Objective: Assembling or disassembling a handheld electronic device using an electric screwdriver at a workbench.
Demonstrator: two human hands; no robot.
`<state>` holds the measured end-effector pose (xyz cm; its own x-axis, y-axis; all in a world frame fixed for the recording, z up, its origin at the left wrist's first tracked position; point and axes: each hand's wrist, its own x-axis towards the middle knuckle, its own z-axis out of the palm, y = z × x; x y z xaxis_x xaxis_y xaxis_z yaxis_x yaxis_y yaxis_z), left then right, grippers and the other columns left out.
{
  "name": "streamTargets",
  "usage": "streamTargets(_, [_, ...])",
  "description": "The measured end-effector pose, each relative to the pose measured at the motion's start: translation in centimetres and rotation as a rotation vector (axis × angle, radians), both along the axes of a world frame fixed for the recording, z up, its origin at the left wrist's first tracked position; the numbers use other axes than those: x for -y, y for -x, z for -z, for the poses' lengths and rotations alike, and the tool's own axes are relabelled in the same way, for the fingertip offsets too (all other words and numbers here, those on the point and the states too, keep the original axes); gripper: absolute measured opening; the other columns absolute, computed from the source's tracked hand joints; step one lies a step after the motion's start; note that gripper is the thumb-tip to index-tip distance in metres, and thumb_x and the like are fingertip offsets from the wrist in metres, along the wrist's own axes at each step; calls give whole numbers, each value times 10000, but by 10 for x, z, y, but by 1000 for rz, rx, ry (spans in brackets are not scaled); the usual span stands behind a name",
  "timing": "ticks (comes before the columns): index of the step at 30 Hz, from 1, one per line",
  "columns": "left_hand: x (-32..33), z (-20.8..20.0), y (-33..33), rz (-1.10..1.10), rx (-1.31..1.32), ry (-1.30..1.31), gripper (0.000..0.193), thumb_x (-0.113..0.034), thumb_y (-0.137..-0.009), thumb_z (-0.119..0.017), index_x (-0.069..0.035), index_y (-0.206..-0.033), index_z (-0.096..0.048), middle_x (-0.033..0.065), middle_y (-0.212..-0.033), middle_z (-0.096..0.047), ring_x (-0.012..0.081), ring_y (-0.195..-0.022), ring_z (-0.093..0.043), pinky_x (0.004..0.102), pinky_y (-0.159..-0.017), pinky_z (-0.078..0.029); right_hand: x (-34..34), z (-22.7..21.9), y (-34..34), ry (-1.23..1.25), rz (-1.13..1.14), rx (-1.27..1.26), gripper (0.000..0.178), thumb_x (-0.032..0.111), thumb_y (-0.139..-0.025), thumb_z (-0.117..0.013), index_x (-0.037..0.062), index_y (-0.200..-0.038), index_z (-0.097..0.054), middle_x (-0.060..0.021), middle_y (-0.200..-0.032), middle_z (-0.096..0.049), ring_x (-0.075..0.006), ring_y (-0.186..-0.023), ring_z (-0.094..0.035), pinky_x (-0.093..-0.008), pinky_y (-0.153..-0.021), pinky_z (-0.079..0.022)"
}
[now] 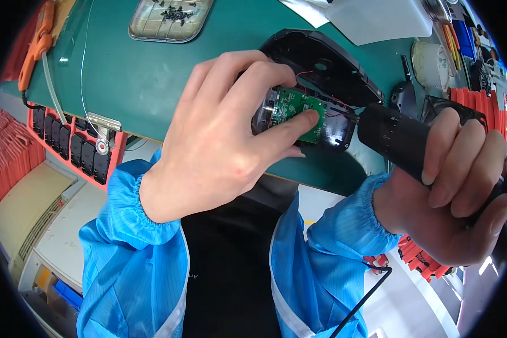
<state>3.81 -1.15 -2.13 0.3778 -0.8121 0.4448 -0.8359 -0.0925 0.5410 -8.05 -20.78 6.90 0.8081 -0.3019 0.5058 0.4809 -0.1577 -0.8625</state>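
Note:
My left hand [217, 132] is closed around an open black plastic housing [339, 137], which holds a green circuit board [290, 107]. The thumb presses on the board near its right side. A second black housing half [341, 62] lies behind it, inner side up, with thin red wires running between the two. In my right hand [462, 169] is a black electric screwdriver [391, 138], lying nearly level and pointing left. Its tip is at the right end of the housing; whether it touches a screw there is too small to tell.
A shallow tray [143, 31] with small dark screws stands at the back of the green table [124, 73]. An orange glue gun [38, 42] hangs at the left edge, above a red crate [114, 169] of black parts. A tape roll [431, 62] lies right.

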Motion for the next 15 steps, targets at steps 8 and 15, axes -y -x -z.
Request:
streamTargets(8, [-1,-1,0,0,-5,-2,477,-229,-603,-868,-169,-1075,-826,135,-1183,-639,359,-1132,-584,471,-905,-509,0,1,-6,-10,-32,-11,90,265,-935,-586,190,-985,-597,25,-738,-511,-76,-551,-480,-272,-599,-400])
streamTargets(15, [-1,1,0,-4,-9,10,478,-228,-598,-864,-167,-1070,-827,136,-1189,-635,358,-1145,-578,474,-910,-507,2,4,-8,-34,-13,-44,227,269,-923,-599,184,-737,-499,18,-729,-504,-85,-551,-476,-286,-594,-386])
